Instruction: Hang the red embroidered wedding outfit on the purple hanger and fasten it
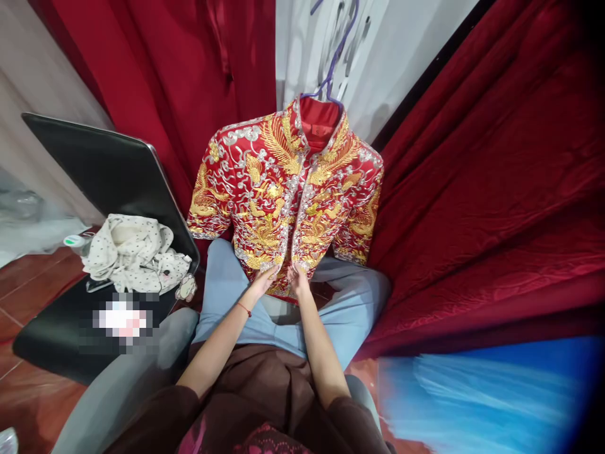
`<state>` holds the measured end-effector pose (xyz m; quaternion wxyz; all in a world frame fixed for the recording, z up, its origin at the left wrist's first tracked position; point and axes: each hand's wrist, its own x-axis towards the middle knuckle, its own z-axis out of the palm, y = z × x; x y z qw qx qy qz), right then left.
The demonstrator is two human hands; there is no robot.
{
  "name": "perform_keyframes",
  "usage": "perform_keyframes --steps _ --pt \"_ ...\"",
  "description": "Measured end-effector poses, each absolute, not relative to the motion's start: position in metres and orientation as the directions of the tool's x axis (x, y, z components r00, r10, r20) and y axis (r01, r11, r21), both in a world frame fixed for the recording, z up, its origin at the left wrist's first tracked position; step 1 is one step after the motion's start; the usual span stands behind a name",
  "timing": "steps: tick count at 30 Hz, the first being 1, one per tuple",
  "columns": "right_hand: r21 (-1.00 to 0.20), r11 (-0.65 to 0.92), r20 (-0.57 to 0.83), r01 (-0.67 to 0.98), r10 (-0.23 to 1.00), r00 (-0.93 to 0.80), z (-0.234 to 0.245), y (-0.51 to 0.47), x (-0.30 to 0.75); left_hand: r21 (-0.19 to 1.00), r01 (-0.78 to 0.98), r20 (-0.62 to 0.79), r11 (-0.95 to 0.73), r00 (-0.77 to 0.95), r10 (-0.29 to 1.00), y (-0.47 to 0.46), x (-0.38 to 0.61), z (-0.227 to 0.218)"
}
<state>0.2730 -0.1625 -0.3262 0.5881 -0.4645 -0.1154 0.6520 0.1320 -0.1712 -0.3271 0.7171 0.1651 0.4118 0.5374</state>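
Note:
In front of me a red jacket [265, 189] with gold and silver embroidery hangs on a purple hanger [334, 63]. It has a stand-up collar and short sleeves, and its front edges lie slightly apart. My left hand [263, 281] grips the lower front edge on the left side, fingers closed on the cloth. Close beside it, my right hand [298, 280] is closed on the other front edge near the hem. The jacket's lower part reaches down between my knees, where its back panel shows through the gap.
A black chair [94, 170] stands at my left with a white dotted cloth bag [135, 252] and a blurred-out item on its seat. Red curtains [491, 189] hang behind and to the right. Blue tulle [482, 391] lies at the lower right.

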Motion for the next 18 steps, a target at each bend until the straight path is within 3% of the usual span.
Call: perform_keyframes --steps 11,18 --pt "-0.655 -0.373 -0.406 -0.657 0.907 -0.111 -0.312 -0.208 0.251 0.675 -0.638 -0.364 0.371 0.149 0.919 -0.181 0.129 -0.316" --pt "-0.683 -0.348 -0.358 -0.643 0.926 -0.121 -0.305 -0.207 0.254 0.678 -0.613 -0.339 0.406 0.230 0.912 -0.186 0.136 -0.308"
